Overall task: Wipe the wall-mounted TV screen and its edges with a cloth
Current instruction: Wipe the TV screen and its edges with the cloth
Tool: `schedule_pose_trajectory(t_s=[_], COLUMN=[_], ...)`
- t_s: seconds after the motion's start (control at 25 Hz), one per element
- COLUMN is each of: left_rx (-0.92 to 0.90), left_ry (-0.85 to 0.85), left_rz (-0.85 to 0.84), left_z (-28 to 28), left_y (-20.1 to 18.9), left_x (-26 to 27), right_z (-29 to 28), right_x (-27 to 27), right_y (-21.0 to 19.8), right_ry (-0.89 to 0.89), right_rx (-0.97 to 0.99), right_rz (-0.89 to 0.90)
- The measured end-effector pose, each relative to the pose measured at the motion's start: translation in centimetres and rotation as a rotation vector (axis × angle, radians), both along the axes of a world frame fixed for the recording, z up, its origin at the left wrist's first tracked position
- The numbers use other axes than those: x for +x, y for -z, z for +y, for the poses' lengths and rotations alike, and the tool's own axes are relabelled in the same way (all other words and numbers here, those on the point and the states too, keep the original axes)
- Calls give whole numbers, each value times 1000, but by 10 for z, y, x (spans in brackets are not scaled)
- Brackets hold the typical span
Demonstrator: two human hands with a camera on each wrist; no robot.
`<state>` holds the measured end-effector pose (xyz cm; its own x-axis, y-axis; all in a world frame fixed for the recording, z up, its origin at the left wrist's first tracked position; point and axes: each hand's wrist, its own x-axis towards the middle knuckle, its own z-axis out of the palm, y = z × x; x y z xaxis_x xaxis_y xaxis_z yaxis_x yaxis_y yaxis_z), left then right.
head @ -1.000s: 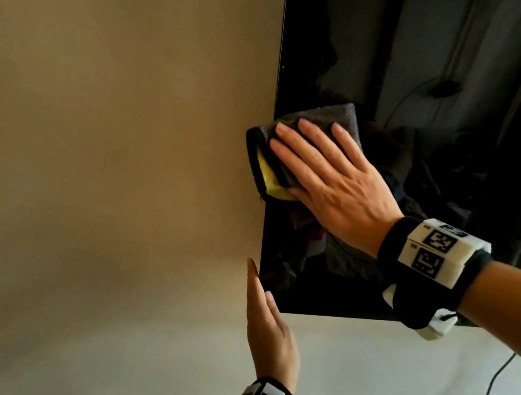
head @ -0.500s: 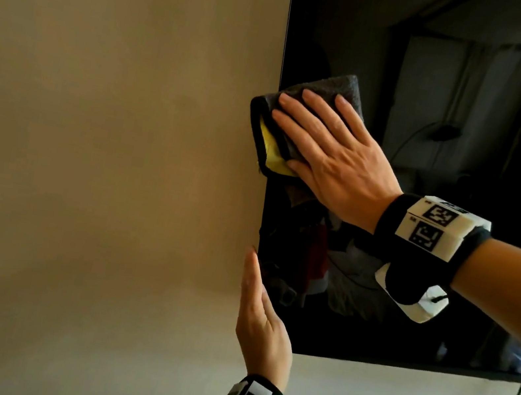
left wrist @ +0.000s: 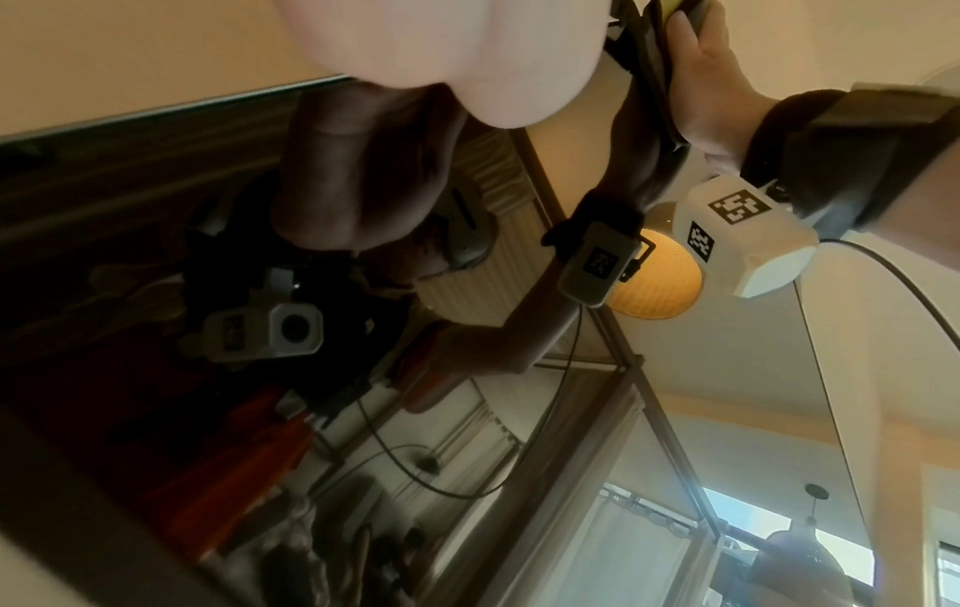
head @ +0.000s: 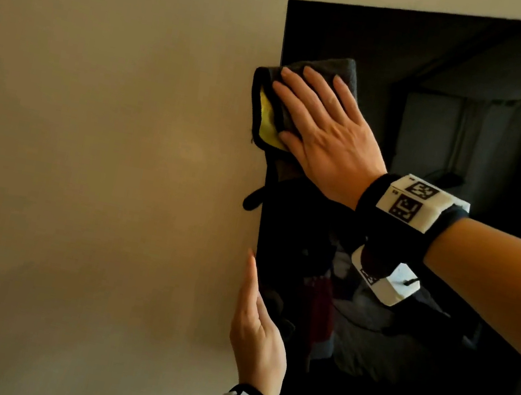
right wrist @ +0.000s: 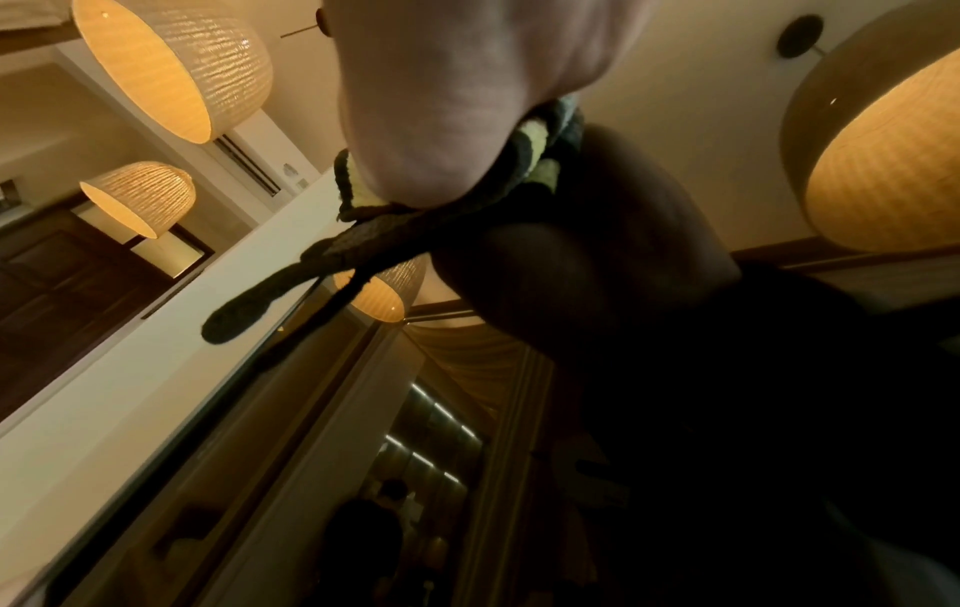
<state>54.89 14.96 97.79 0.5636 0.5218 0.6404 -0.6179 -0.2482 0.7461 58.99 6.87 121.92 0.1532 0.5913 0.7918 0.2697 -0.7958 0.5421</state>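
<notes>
Starting at the left of the frame, the bare wall gives free room. At centre, the left hand, fingers straight and together, rests along the TV left edge, probably to steady it. The right hand, fingers flat and slightly apart, presses the cloth over that edge near the upper corner.

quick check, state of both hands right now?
Left hand: open, fingers straight, holding nothing, along the TV left edge.
Right hand: open, flat fingers pressing the cloth on the screen's left edge.
</notes>
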Motion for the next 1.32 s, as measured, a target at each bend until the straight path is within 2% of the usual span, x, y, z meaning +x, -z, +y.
schedule_pose_trajectory(t_s=[0.32,0.56,0.88,1.32], left_rx=[138,554,809,842], left_ry=[-49,-396,-607,-681], left_rz=[-183,-330,-222,-64], left_z=[3,1,-28,-98], left_y=[-61,-111,-134,-150], left_x=[12,23,22,19], right_z=[15,10,-54,-155], right_x=[-3,-13,-10,-6], right_y=[-97,-131,-141,-141], right_ry=[-48,-58,-38,-11], right_rx=[177,147,112,160], right_rz=[-49,35,71,69])
